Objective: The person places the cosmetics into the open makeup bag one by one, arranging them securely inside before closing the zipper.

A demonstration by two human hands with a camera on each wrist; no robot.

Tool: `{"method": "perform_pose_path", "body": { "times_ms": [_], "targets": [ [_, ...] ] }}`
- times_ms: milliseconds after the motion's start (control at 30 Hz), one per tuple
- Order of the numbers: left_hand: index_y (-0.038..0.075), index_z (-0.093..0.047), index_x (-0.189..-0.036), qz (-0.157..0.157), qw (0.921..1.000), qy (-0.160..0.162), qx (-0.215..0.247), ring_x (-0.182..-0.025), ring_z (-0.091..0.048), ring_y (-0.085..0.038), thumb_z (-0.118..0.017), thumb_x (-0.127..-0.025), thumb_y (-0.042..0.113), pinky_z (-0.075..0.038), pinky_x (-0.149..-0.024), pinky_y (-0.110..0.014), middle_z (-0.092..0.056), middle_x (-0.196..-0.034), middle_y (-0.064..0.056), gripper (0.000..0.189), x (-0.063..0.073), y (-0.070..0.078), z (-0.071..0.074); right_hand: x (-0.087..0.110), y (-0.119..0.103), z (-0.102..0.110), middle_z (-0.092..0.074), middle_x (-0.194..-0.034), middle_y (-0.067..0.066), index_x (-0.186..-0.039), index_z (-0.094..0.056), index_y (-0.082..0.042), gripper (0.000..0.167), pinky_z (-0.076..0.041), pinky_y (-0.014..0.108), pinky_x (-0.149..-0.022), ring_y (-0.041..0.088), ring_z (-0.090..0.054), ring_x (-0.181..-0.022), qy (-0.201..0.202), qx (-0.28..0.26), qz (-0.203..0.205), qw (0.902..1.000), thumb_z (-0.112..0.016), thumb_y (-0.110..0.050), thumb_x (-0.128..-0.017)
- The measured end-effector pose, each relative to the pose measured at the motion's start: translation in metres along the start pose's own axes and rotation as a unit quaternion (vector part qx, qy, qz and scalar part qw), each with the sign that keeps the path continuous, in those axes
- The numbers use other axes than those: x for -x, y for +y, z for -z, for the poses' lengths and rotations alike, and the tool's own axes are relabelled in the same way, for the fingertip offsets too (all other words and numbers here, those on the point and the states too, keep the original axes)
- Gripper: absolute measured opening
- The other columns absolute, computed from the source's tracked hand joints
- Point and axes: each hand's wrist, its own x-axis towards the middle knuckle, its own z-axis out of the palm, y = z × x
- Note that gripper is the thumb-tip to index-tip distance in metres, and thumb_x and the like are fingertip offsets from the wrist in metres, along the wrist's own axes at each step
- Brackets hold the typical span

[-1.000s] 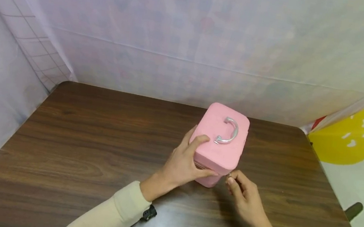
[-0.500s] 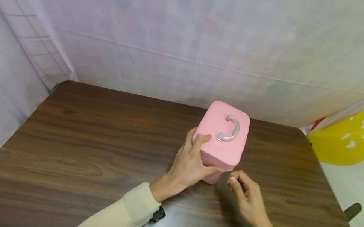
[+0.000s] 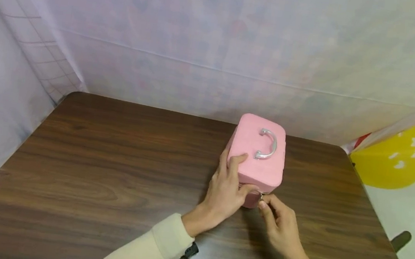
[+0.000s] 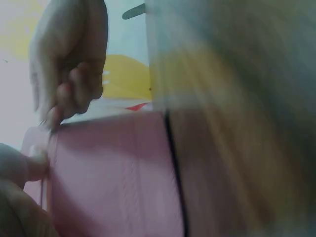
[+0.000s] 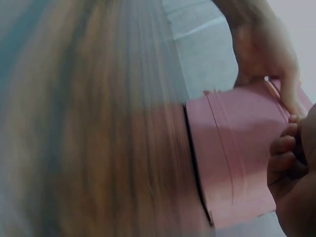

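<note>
A pink box-shaped cosmetic case point(image 3: 258, 144) with a curved silver handle point(image 3: 269, 145) on its lid stands near the table's back edge, right of centre. My left hand point(image 3: 225, 192) grips its near left corner, one finger on the lid and the thumb along the zipper seam. At the near right corner, my right hand point(image 3: 281, 223) pinches the small metal zipper pull point(image 3: 261, 195) between thumb and finger. In the left wrist view, the zipper line point(image 4: 48, 163) runs past the left thumb point(image 4: 37, 163) towards the right hand point(image 4: 69, 74). Fingers partly hide the pull there.
The case stands on a dark wood-grain table point(image 3: 109, 169). Pale fabric point(image 3: 203, 38) hangs behind the back edge. A yellow patterned shape point(image 3: 402, 157) is on the white surface beyond the table's right edge.
The case has turned slightly and shifted a little right and away from me, with the left hand following. The right hand stays near the same place, still pinching the pull.
</note>
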Motion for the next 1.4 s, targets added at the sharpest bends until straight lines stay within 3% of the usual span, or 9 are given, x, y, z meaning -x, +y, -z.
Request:
{"method": "perform_pose_path", "body": {
  "times_ms": [133,233,333,467,600,800,1167,1267,1400],
  "targets": [
    [0.016,-0.035,-0.140,-0.040,0.9926,-0.113,-0.019,-0.090,-0.063,-0.035,-0.080,-0.074,0.038,-0.054,-0.073,-0.040,-0.013,-0.155,-0.019,0.083,-0.013,-0.014,0.028,-0.003,0.001,0.003,-0.046,-0.066,-0.003,-0.080,-0.054,-0.006,0.027,-0.034,0.016,-0.047,0.005,-0.040,-0.054,-0.007,0.001,0.004,1.0000,-0.056,0.020,-0.083],
    [0.024,-0.030,-0.147,-0.099,0.9755,-0.190,-0.050,-0.098,-0.060,-0.028,-0.084,-0.070,0.035,-0.053,-0.070,-0.035,-0.002,-0.159,-0.010,0.094,-0.029,-0.034,0.050,-0.003,0.003,0.005,-0.047,-0.068,-0.007,-0.081,-0.055,-0.010,0.026,-0.036,0.017,-0.049,0.005,-0.043,-0.057,-0.014,-0.008,-0.004,0.9999,-0.056,0.016,-0.086],
    [0.027,-0.027,-0.149,-0.177,0.9577,-0.217,-0.068,-0.106,-0.056,-0.021,-0.085,-0.069,0.021,-0.050,-0.066,-0.028,-0.001,-0.160,0.000,0.099,-0.038,-0.053,0.060,-0.002,0.004,0.006,-0.047,-0.069,-0.007,-0.081,-0.054,-0.010,0.025,-0.037,0.019,-0.050,0.006,-0.043,-0.057,-0.023,-0.017,-0.014,0.9995,-0.055,0.015,-0.088],
    [0.025,-0.034,-0.147,-0.249,0.9395,-0.218,-0.090,-0.130,-0.039,-0.021,-0.085,-0.069,0.013,-0.046,-0.090,-0.033,-0.012,-0.159,0.003,0.094,-0.045,-0.063,0.061,0.003,0.007,0.006,-0.047,-0.069,-0.005,-0.081,-0.054,-0.007,0.027,-0.037,0.019,-0.049,0.006,-0.043,-0.057,-0.034,-0.019,-0.019,0.9991,-0.054,0.019,-0.086],
    [0.025,-0.042,-0.142,-0.268,0.9349,-0.207,-0.107,-0.144,-0.014,-0.025,-0.087,-0.065,0.019,-0.022,-0.110,-0.049,-0.023,-0.156,0.001,0.089,-0.051,-0.064,0.061,0.005,0.009,0.006,-0.047,-0.067,-0.002,-0.082,-0.054,-0.007,0.031,-0.038,0.019,-0.048,0.007,-0.044,-0.055,-0.038,-0.027,-0.007,0.9989,-0.052,0.024,-0.083],
    [0.025,-0.051,-0.134,-0.289,0.9337,-0.164,-0.134,-0.140,-0.024,-0.028,-0.089,-0.063,0.023,-0.012,-0.113,-0.049,-0.039,-0.147,-0.004,0.080,-0.052,-0.061,0.054,0.000,0.004,0.012,-0.047,-0.065,0.003,-0.081,-0.054,-0.006,0.033,-0.038,0.020,-0.046,0.009,-0.044,-0.053,-0.027,-0.030,-0.014,0.9991,-0.049,0.026,-0.083],
    [0.028,-0.049,-0.138,-0.353,0.8967,-0.084,-0.253,-0.118,-0.040,-0.035,-0.085,-0.059,0.051,-0.014,-0.112,-0.050,-0.047,-0.109,-0.015,0.089,-0.036,-0.045,0.036,-0.001,0.019,0.025,-0.053,-0.070,0.007,-0.085,-0.055,0.002,0.014,-0.044,0.024,-0.049,0.011,-0.050,-0.059,0.018,-0.020,-0.150,0.9883,-0.048,0.005,-0.096],
    [0.029,-0.051,-0.136,-0.345,0.9017,-0.073,-0.250,-0.113,-0.039,-0.033,-0.083,-0.058,0.054,-0.015,-0.110,-0.057,-0.042,-0.104,-0.012,0.088,-0.034,-0.040,0.033,-0.004,0.020,0.025,-0.053,-0.071,0.009,-0.086,-0.055,0.005,0.014,-0.045,0.026,-0.050,0.012,-0.051,-0.060,0.026,-0.045,-0.175,0.9832,-0.047,0.002,-0.098],
    [0.032,-0.053,-0.135,-0.317,0.9132,-0.080,-0.243,-0.124,-0.033,-0.030,-0.081,-0.059,0.058,-0.013,-0.109,-0.060,-0.039,-0.123,-0.014,0.085,-0.035,-0.038,0.032,-0.007,0.024,0.025,-0.052,-0.071,0.010,-0.086,-0.054,0.004,0.015,-0.045,0.027,-0.050,0.012,-0.051,-0.060,0.023,-0.057,-0.181,0.9816,-0.047,0.001,-0.098]
  ]
}}
